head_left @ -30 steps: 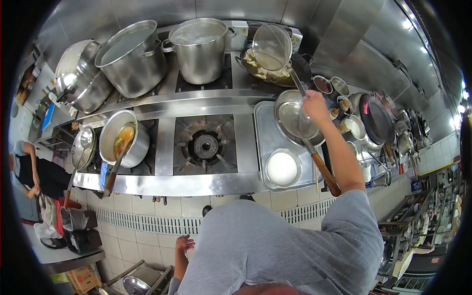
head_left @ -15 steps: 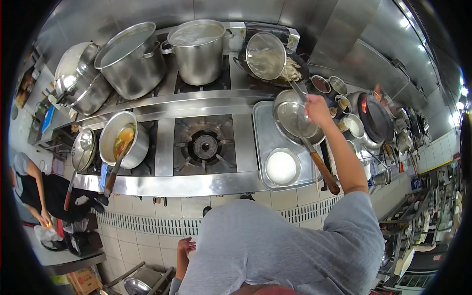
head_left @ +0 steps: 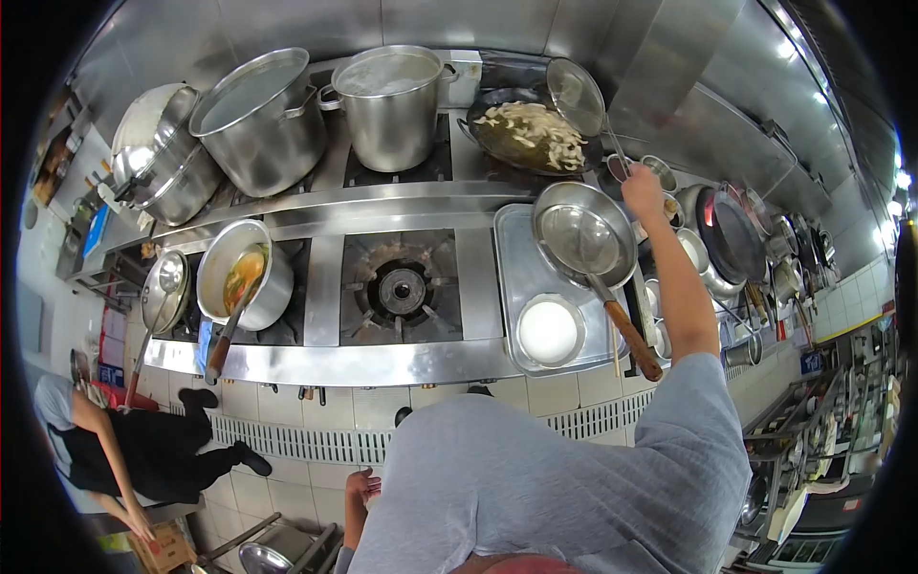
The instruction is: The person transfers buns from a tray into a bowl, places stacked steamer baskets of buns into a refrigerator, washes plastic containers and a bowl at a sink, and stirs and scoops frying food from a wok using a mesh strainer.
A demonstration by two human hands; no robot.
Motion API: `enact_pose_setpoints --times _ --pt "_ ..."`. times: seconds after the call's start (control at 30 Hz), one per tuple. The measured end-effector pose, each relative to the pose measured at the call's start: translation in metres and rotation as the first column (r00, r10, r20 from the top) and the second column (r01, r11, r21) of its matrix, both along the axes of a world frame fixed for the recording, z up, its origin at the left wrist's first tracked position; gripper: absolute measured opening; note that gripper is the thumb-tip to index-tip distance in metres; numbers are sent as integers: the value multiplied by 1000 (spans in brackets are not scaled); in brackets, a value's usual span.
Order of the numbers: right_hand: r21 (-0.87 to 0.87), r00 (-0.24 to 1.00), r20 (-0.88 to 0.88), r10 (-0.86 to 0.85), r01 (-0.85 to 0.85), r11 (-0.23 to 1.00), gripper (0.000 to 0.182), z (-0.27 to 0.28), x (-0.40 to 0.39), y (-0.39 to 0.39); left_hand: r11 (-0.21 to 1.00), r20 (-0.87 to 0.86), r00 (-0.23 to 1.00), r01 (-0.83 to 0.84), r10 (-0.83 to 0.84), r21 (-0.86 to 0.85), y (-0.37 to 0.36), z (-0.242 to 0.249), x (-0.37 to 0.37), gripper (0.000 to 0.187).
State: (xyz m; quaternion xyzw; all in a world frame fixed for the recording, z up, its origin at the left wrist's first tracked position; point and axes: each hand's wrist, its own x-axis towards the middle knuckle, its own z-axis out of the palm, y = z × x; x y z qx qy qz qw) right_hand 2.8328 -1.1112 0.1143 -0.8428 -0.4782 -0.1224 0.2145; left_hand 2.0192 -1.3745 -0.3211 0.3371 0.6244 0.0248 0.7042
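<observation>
My right hand (head_left: 643, 184) is closed round the handle of a round wire mesh strainer (head_left: 576, 96). The strainer is tilted at the right rim of a wok (head_left: 488, 153). In the wok, pale strips of food (head_left: 535, 130) lie in oil. Below my right forearm's left side, a steel pan with a wooden handle (head_left: 631, 340) rests on a metal tray (head_left: 509, 287), and a second mesh strainer (head_left: 583, 239) appears to lie in that pan. My left hand (head_left: 362, 485) hangs low beside my body, fingers loosely apart, holding nothing visible.
Two tall stockpots (head_left: 392, 115) stand at the back of the stove. A pot of soup (head_left: 212, 287) with a ladle sits front left, beside an unlit burner (head_left: 400, 291). A white bowl (head_left: 550, 330) shares the tray. A co-worker (head_left: 124, 450) bends at lower left.
My right hand has moved the strainer right, from over the wok's middle to its right rim, uncovering the food strips. The co-worker has moved and now bends lower near a cardboard box.
</observation>
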Motion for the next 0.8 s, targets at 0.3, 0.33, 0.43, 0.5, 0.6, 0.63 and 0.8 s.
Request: enact_pose_setpoints --times 0.3,0.33,0.43,0.5,0.6,0.63,0.8 --pt "263 494 -838 233 -8 965 19 16 -39 -82 986 -12 994 -113 113 -119 10 -26 -14 37" --pt "320 311 -904 293 40 947 21 18 -45 -99 978 -15 989 -147 147 -149 10 -30 -19 37" --pt "250 277 -937 211 114 961 18 19 -51 -186 893 -71 957 -288 282 -345 25 -57 -43 36" --pt "172 294 -948 124 144 974 21 4 -43 -237 924 -123 956 -288 265 -251 23 -38 -54 36" --pt "102 205 -977 50 255 961 23 -18 -45 -302 950 -98 970 -239 223 -203 48 -22 -65 38" --pt "75 144 -989 42 236 969 24 -25 -46 -308 935 -113 961 -272 253 -225 49 -32 -72 39" --pt "31 -3 -999 32 170 985 29 -73 -39 -328 956 -143 969 -224 199 -190 73 -32 -85 41"
